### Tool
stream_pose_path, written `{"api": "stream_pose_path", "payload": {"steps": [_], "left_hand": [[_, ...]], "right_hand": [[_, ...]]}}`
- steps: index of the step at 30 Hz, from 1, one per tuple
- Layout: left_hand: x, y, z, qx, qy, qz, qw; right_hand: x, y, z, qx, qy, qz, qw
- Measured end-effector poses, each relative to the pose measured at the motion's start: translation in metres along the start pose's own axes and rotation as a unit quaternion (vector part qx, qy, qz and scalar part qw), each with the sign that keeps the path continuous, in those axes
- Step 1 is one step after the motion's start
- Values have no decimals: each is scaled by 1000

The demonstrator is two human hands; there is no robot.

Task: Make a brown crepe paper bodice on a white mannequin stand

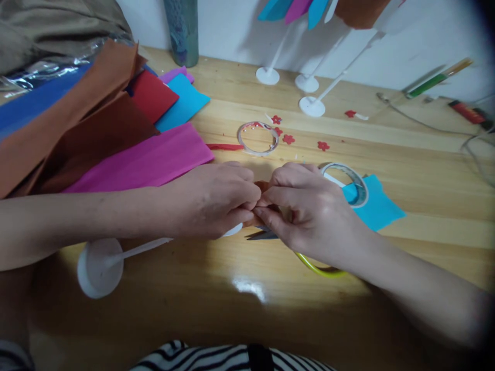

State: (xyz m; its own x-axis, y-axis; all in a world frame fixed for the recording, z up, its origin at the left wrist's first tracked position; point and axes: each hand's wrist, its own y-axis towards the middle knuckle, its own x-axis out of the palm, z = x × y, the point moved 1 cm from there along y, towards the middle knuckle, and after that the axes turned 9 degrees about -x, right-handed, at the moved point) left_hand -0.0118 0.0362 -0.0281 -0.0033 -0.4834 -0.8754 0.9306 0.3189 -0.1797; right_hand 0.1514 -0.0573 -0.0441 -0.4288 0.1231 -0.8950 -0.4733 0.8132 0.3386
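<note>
My left hand (218,198) and my right hand (313,206) meet at the middle of the view, fingertips pinched together on a small brown piece (253,220), mostly hidden by the fingers. A white stand (101,268) lies on its side, its stem running under my left hand, where a white rim shows. Beneath my right hand are scissors, with dark blades (263,235) and a yellow handle (319,269) partly covered. A tape roll (363,191) sits just beyond my right hand, over a light blue sheet (381,206).
Brown, red, blue and pink sheets (154,157) are piled at the left. Several small red flowers (288,139) lie around a clear ring (240,138). White stands (311,106), a bottle (181,31), a green pen-like item (427,85) and a cable stand or lie farther back.
</note>
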Motion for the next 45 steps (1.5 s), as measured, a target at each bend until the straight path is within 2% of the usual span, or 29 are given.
{"api": "stream_pose_path", "payload": {"steps": [2, 7, 12, 18, 25, 29, 36, 40, 45], "left_hand": [[-2, -1, 1, 10, 21, -7, 1000], [-8, -5, 5, 112, 141, 9, 984], [-8, -15, 4, 151, 201, 19, 968], [1, -23, 0, 197, 268, 76, 940], [1, -26, 2, 200, 279, 75, 936], [1, -27, 4, 195, 283, 66, 937], [1, -26, 5, 210, 298, 63, 929], [2, -24, 5, 186, 292, 22, 938], [4, -24, 4, 193, 285, 49, 938]], "right_hand": [[0, 0, 0, 1, -3, -2, 1000], [1, 0, 0, -4, -7, 5, 1000], [1, 1, 0, 2, -4, 2, 1000], [-1, 1, 0, -2, 0, 1, 1000], [-2, 2, 1, 12, 28, 2, 1000], [-5, 4, 1, 24, 60, -22, 998], [-16, 1, 3, -4, -24, -20, 999], [-25, 2, -1, -27, 9, -7, 1000], [-21, 4, -2, -90, 13, -30, 995]]}}
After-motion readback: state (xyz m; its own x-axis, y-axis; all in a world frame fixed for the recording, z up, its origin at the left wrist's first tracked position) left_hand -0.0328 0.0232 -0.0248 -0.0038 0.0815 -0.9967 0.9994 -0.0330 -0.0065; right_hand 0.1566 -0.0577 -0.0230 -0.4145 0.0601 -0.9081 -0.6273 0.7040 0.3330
